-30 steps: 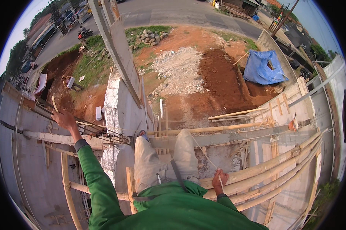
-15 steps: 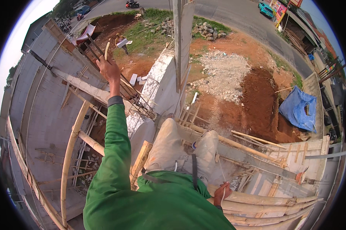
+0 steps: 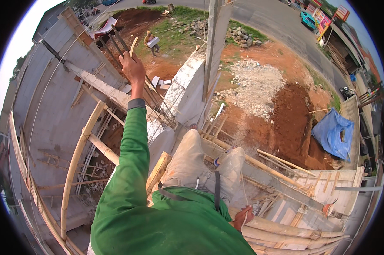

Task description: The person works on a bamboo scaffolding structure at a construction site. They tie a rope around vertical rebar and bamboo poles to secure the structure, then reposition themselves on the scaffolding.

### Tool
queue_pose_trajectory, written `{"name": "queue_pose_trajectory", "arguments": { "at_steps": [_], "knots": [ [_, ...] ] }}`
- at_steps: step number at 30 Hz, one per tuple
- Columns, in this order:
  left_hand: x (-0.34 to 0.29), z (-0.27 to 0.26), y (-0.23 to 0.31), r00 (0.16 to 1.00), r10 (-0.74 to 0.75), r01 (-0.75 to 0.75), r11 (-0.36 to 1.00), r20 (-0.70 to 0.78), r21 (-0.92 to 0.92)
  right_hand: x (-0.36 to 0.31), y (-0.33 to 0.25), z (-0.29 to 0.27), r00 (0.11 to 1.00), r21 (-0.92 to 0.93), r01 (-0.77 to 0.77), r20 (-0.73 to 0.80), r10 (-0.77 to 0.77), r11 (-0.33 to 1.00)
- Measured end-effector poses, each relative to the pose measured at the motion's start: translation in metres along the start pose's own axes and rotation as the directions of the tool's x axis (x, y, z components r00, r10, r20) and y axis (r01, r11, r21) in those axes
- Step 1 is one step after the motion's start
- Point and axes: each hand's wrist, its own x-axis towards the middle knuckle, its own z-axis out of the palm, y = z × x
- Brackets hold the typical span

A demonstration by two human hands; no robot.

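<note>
My left hand (image 3: 133,68) reaches far forward, closed around upright steel rebar (image 3: 122,39) that rises out of the wall's column. A pale curved strip (image 3: 133,46) sticks up just beyond its fingers; its lower end is hidden. Low on the right, my right hand (image 3: 244,216) is closed on a thin light cord (image 3: 244,190), which runs up past my knee. Bamboo poles (image 3: 264,224) lie right beside that hand. My legs (image 3: 185,159) are bent over the top of a block wall (image 3: 184,83), high above the ground.
A wooden post (image 3: 212,46) stands ahead. Bamboo scaffolding (image 3: 79,157) rises on my left, and more poles (image 3: 260,163) cross on the right. Down below, a person (image 3: 152,44) carries a white block near rubble (image 3: 251,85). A blue tarp (image 3: 334,134) hangs at far right.
My view has shifted slightly, so the scene sits a little further right. The person below has turned and moved with the white block. Both my hands keep their grips.
</note>
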Motion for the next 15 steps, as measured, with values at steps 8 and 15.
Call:
{"name": "queue_pose_trajectory", "arguments": {
  "at_steps": [8, 15],
  "knots": [
    [-0.0004, -0.0016, -0.0011, 1.0, 0.019, -0.019, 1.0, 0.014, 0.003, -0.0013, 0.0034, 0.0038, 1.0, -0.05, -0.011, -0.02, 0.01, 0.999],
    [-0.0001, -0.003, 0.0006, 1.0, 0.009, -0.009, 1.0, 0.017, -0.019, -0.0001, 0.002, 0.0012, 0.999, -0.025, -0.041, 0.018, 0.042, 0.999]
  ]
}}
